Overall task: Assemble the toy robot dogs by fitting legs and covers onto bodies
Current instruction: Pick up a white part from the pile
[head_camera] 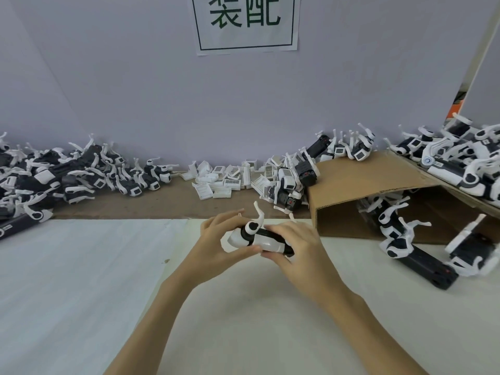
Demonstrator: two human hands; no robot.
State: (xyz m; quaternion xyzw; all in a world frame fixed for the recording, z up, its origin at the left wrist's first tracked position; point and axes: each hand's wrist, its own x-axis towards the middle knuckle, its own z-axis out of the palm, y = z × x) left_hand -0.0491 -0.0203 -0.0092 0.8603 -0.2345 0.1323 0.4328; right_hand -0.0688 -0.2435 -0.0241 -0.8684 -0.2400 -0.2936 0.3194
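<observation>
A black-and-white toy robot dog (257, 238) is held above the white table, one white leg sticking up from its shoulder joint. My left hand (220, 236) grips its white front end from the left, thumb underneath. From the right, my right hand (293, 244) wraps over the rear of the body and hides that end. Loose white covers (226, 180) lie in a heap at the back centre. Black bodies with legs (290, 182) are piled beside them.
A large heap of dog parts (62, 177) fills the back left. An open cardboard box (378, 196) lies on its side at the right with dogs (400, 228) spilling out, and more dogs (465, 158) on top. White table surface (81, 280) spreads in front.
</observation>
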